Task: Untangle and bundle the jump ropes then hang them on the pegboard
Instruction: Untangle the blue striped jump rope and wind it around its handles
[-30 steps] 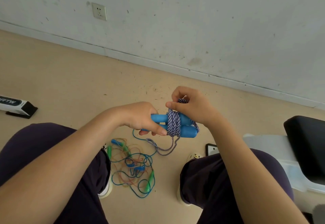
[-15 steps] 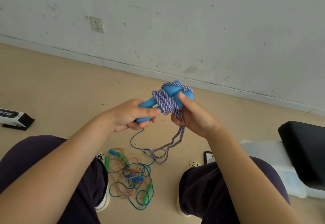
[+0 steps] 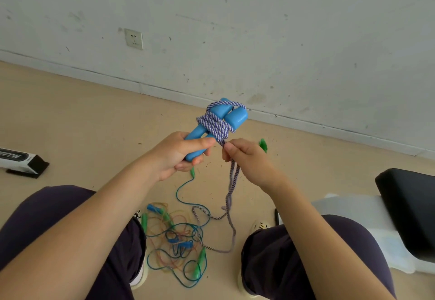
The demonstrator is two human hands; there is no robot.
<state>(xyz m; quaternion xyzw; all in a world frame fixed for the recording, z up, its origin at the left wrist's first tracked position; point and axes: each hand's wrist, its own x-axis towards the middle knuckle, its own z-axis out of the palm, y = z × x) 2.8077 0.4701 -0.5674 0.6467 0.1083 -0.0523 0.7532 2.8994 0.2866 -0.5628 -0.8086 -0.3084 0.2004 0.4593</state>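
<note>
My left hand [image 3: 179,152] grips the lower ends of two blue jump-rope handles [image 3: 233,118], held side by side and tilted up to the right. A purple-and-white braided rope [image 3: 215,126] is wound several times round the handles. My right hand [image 3: 247,158] pinches this rope just below the wraps. The loose remainder [image 3: 231,205] hangs down to the floor between my knees. A tangle of thin blue, orange and green ropes [image 3: 175,238] with small blue and green handles lies on the floor there. No pegboard shows.
A black-and-white box [image 3: 22,162] lies on the floor at the left. A black seat on a white base [image 3: 409,212] stands at the right. A green handle [image 3: 263,145] peeks out behind my right hand. The wall with a socket [image 3: 133,39] is ahead.
The handles have swung up from lying level to pointing up and right. My right hand left the wraps and slid down to pinch the rope below them. More wall is in view.
</note>
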